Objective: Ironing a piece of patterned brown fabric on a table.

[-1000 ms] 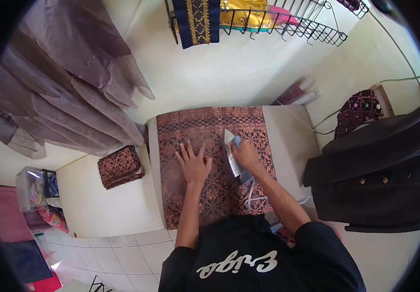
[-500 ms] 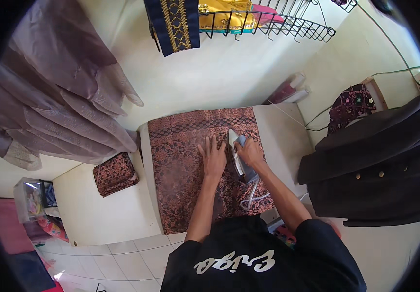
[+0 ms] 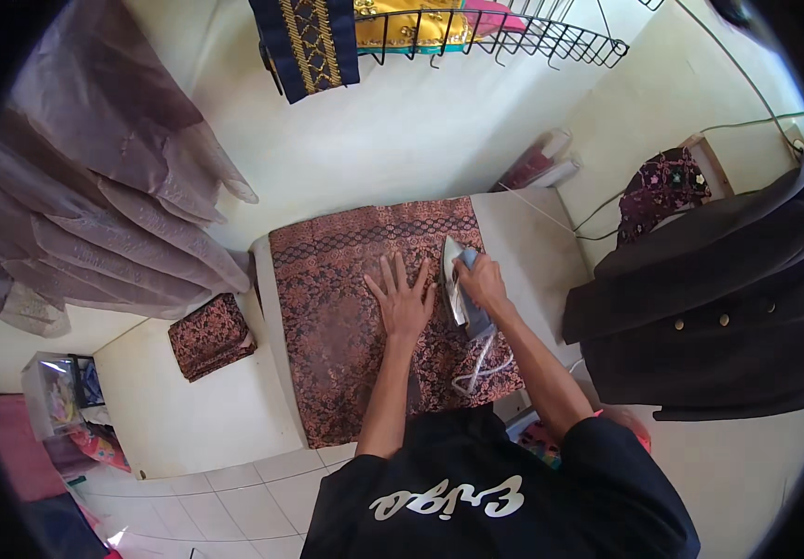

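A patterned cloth (image 3: pixel 337 345), dark with copper-coloured flowers and a band near its far edge, is spread over a pale padded surface. On its middle my left hand (image 3: pixel 405 303) lies flat, fingers spread. Just to the right, my right hand (image 3: pixel 486 287) is wrapped round the handle of a clothes iron (image 3: pixel 455 279). The iron rests on the cloth near its right side, its tip pointing away from me. Its light cord (image 3: pixel 476 373) loops over the near right part of the cloth.
On the white tabletop (image 3: pixel 206 419) to the left lies a folded patterned cloth (image 3: pixel 213 337). Mauve sheer fabric (image 3: pixel 113 196) hangs at the left, a dark buttoned garment (image 3: pixel 700 326) at the right. Overhead is a black wire rack (image 3: pixel 551 37) with folded clothes.
My right hand has moved the iron slightly right, away from my left hand. My left fingers have spread wider. The whole view has shifted a little.
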`<state>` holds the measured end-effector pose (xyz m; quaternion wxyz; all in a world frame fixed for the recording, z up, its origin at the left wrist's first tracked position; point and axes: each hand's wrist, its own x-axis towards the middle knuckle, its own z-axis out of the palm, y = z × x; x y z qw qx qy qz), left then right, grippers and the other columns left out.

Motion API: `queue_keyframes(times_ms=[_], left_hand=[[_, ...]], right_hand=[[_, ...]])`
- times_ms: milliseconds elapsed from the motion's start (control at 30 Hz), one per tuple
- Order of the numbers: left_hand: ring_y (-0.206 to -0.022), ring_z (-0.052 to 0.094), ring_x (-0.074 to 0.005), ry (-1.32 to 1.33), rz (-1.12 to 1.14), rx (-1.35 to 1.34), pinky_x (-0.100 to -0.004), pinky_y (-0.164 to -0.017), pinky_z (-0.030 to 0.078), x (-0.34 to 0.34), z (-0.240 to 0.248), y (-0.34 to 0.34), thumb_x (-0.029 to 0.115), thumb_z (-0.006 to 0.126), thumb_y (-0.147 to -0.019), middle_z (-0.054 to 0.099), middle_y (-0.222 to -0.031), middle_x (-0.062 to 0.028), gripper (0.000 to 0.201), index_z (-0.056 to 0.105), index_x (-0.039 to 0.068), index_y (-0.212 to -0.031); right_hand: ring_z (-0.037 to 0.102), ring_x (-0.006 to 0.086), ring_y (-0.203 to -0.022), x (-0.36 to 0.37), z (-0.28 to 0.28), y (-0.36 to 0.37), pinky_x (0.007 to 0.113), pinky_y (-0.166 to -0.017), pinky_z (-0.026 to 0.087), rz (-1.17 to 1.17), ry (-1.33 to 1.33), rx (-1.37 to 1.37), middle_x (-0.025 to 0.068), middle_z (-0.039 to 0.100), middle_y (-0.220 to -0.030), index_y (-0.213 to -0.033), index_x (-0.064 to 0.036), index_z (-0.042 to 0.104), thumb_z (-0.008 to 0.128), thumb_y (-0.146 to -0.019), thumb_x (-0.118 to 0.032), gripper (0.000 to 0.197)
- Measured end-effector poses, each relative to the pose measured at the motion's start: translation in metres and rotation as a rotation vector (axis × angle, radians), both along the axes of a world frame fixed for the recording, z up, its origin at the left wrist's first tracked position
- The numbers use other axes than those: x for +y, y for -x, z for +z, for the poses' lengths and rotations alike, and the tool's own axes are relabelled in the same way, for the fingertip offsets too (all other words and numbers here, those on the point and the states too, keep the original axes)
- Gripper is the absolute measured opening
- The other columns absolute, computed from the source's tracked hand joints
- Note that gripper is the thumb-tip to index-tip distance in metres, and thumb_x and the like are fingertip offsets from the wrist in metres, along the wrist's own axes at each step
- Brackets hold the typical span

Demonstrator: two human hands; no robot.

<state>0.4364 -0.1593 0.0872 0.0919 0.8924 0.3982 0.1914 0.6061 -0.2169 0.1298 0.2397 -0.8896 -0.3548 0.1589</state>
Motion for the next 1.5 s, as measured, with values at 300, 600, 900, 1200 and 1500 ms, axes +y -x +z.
queue_keyframes(times_ms=[300,600,900,1200,1500], left_hand=[[-0.147,0.015,-0.0428,0.065,0.006,0.006,-0.0713,-0.112,0.005,0.001,-0.001,0.008,0.048,0.048,-0.098,0.025,-0.158,-0.0171,0.051,0.041,0.036,-0.148],[-0.148,0.014,-0.0411,0.064,0.009,0.037,-0.0702,-0.113,0.004,0.006,-0.002,0.006,0.049,0.045,-0.099,0.025,-0.158,-0.0159,0.05,0.041,0.037,-0.147],[-0.147,0.015,-0.0411,0.049,0.008,0.03,-0.0701,-0.113,0.003,0.004,-0.01,0.008,0.049,0.045,-0.098,0.026,-0.158,-0.0151,0.05,0.041,0.039,-0.147],[-0.149,0.011,-0.04,0.124,-0.01,0.05,-0.0693,-0.113,0.0,0.003,-0.009,0.005,0.052,0.044,-0.099,0.022,-0.16,-0.015,0.05,0.04,0.039,-0.148],[-0.148,0.01,-0.0407,0.111,0.004,0.056,-0.0717,-0.111,0.0,0.004,-0.006,0.003,0.048,0.048,-0.098,0.022,-0.159,-0.0156,0.052,0.039,0.037,-0.148]], right_hand=[[0.065,0.0354,-0.05,-0.034,-0.016,0.012,0.044,-0.049,0.054,0.062,-0.099,-0.355,0.0304,0.065,-0.073,-0.092,0.0114,0.063,0.065,-0.089,-0.044,0.055],[0.061,0.0275,-0.04,-0.008,0.002,-0.017,0.039,-0.037,0.049,-0.113,0.009,0.086,0.02,0.06,-0.053,-0.075,0.0102,0.064,0.064,-0.091,-0.038,0.05],[0.061,0.0276,-0.04,-0.039,0.005,-0.017,0.042,-0.04,0.05,-0.071,0.061,0.079,0.02,0.06,-0.053,-0.077,0.0103,0.064,0.063,-0.092,-0.039,0.052],[0.063,0.0232,-0.057,-0.038,0.031,-0.051,0.036,-0.056,0.051,-0.183,-0.124,0.532,0.0158,0.064,-0.072,-0.099,0.0039,0.058,0.059,-0.092,-0.053,0.057],[0.055,0.0176,-0.076,-0.225,-0.024,-0.033,0.032,-0.068,0.045,0.189,-0.151,0.356,0.007,0.056,-0.084,-0.106,-0.0049,0.048,0.066,-0.082,-0.01,0.03]])
